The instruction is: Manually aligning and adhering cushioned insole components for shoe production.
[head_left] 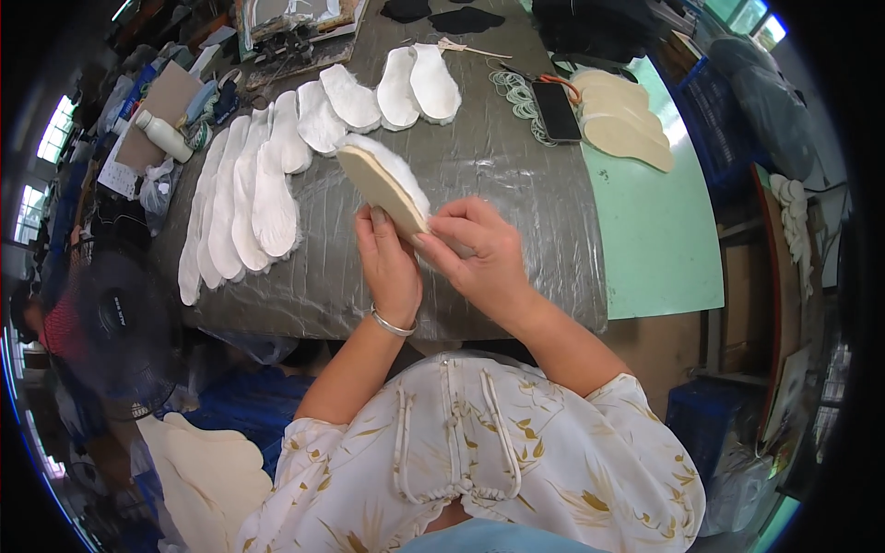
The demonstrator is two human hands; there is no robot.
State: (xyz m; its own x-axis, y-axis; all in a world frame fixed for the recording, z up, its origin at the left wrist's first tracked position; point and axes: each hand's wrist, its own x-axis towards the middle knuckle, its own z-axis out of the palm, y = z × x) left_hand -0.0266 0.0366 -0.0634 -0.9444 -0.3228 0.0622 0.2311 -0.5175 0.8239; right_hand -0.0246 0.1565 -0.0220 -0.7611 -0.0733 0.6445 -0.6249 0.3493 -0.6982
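Above the table's near half I hold a shoe insole [380, 187] with a cream sole side and a white fluffy side. It is tilted, its far end pointing up and left. My left hand [391, 263] is closed round the heel end from the left and below. With the thumb and fingers of my right hand [477, 247] I pinch the edge at the same end. Whether the cream and fluffy layers are joined there cannot be made out. Several white fluffy-edged insoles [275, 198] lie overlapping in a curved row to the left and beyond my hands.
A black phone [557, 112], pale green cord [522, 100] and orange-handled tool [564, 85] lie at the right, beside a stack of cream insoles [627, 124] on a green sheet [659, 240]. A white bottle [164, 136] lies far left, a dark fan [115, 318] near left, more cream insoles [207, 479] below it.
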